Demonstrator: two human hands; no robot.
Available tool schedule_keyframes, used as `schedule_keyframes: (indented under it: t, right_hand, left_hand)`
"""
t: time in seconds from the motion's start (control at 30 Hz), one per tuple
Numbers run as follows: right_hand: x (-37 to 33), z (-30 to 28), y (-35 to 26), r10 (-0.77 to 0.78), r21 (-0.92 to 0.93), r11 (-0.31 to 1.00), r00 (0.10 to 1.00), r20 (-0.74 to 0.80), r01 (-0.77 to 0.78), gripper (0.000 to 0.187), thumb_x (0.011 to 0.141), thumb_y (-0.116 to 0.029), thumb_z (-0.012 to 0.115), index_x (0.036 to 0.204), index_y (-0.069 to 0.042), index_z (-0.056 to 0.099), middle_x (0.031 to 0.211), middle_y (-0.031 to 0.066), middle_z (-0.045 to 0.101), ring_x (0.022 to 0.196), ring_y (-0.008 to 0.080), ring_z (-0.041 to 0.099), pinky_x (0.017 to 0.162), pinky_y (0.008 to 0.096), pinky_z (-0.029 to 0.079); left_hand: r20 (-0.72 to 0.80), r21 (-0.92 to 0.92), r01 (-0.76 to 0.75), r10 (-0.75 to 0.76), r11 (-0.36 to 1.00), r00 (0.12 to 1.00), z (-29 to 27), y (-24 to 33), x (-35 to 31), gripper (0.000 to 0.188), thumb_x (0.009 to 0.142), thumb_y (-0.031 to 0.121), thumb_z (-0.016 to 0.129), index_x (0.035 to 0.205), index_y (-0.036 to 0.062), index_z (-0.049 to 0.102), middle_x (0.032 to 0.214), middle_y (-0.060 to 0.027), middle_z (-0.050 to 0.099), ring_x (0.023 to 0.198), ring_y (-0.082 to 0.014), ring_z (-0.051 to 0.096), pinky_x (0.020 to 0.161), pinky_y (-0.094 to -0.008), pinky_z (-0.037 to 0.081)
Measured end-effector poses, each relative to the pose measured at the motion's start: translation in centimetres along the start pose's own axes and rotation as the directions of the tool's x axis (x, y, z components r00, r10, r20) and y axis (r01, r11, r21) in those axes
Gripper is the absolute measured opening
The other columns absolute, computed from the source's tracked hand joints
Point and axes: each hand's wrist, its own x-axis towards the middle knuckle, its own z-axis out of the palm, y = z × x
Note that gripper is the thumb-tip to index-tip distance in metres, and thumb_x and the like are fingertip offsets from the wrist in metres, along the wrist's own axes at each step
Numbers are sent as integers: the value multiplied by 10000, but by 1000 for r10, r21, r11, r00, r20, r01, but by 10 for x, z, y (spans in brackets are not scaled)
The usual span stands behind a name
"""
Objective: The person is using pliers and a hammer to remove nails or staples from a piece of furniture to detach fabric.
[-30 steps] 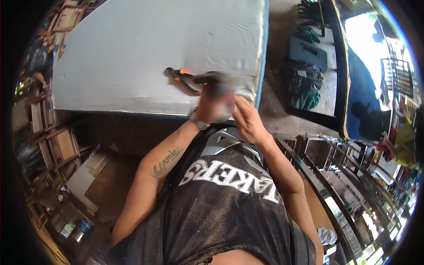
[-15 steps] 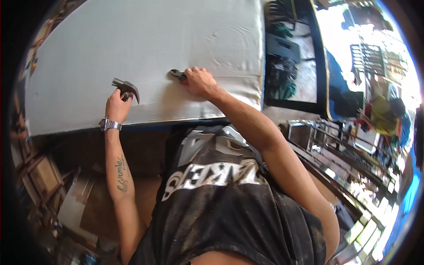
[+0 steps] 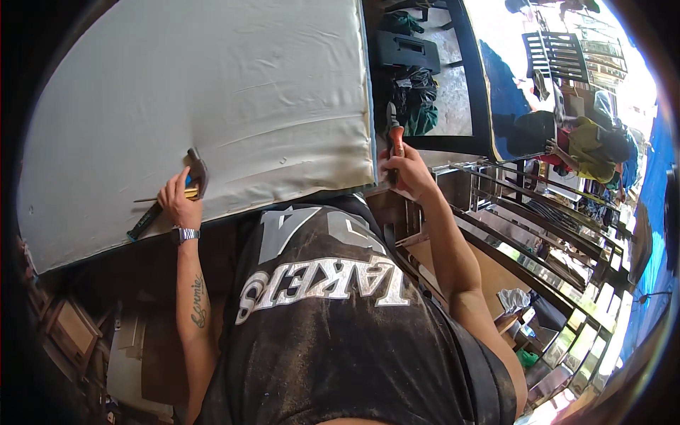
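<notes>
**Tools in both fists at the edge of the pale panel**

And here we are, looking down on a broad pale panel [image 3: 234,78], its covering creased toward the near right corner. Over on our left side, the left hand [image 3: 181,202] is wrapped around a claw hammer [image 3: 201,171], head pointing away from us, dark grip poking out toward the near edge. But look, there's more in that same fist: a slim-shafted tool [image 3: 146,200], yellow at the handle, probably a screwdriver, its shaft sticking out leftward over the panel. Whether the knuckles touch the covering, we cannot tell.

Across to the right hand [image 3: 409,171], and it's closed firmly on the orange-handled pliers [image 3: 397,133], nose pointing away from us, held just beyond the panel's right edge. Whether the pliers' own jaws meet is too small for us to call. Behind them sit a black plastic bag [image 3: 418,88] and a dark case [image 3: 408,52].

So which step are we watching? We'd judge it tool handling: everything is in the fists, and no tool is at work on the panel. The next move, as we read it, calls for sorting that double handful on the left, keeping the slim shaft off the covering, and holding the pliers clear of the panel's edge.
</notes>
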Motion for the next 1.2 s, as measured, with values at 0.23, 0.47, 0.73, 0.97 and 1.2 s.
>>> schedule_keyframes:
  t: [0.23,0.47,0.73,0.97,1.2]
  right_hand:
    - [19,-33,-2,-434,-919,262,886,162,296,288,750,-94,536,1026,-29,582,1120,178,529,1002,378,519,810,473,437]
    - [17,-26,-8,-349,-965,194,932,98,174,266,784,-117,526,1025,-19,583,1109,189,514,1002,394,517,797,507,427]
    - [16,-28,-9,-389,-968,167,914,110,188,290,749,-112,554,1022,-20,581,1177,196,460,1021,389,499,786,529,415]
    - [12,-29,-8,-338,-959,213,935,107,186,342,749,-95,539,1083,-20,554,1294,209,419,1092,393,468,861,521,391]
    - [23,-23,3,-361,-968,177,927,104,178,314,791,-141,540,1084,-31,563,1298,216,420,1052,415,489,824,522,413]
  left_hand:
    - [-155,85,49,-36,995,987,13,-7,-6,361,745,180,693,1101,166,634,1045,-25,616,1029,-231,556,1029,-476,295]
    - [-162,81,63,-49,995,986,13,-11,-7,313,754,176,683,1063,144,642,1034,-43,626,1011,-244,558,1022,-455,305]
    - [-184,80,58,-42,995,982,12,-11,-5,318,732,128,693,1046,124,641,1027,-53,629,1003,-260,557,1002,-446,326]
    - [-203,48,58,-47,997,978,12,-9,-5,316,724,114,691,1036,117,642,1019,-63,631,996,-280,551,980,-447,342]
    - [-210,61,51,-37,997,977,13,-11,-4,318,712,107,693,1026,118,646,1015,-66,631,984,-287,552,957,-444,356]
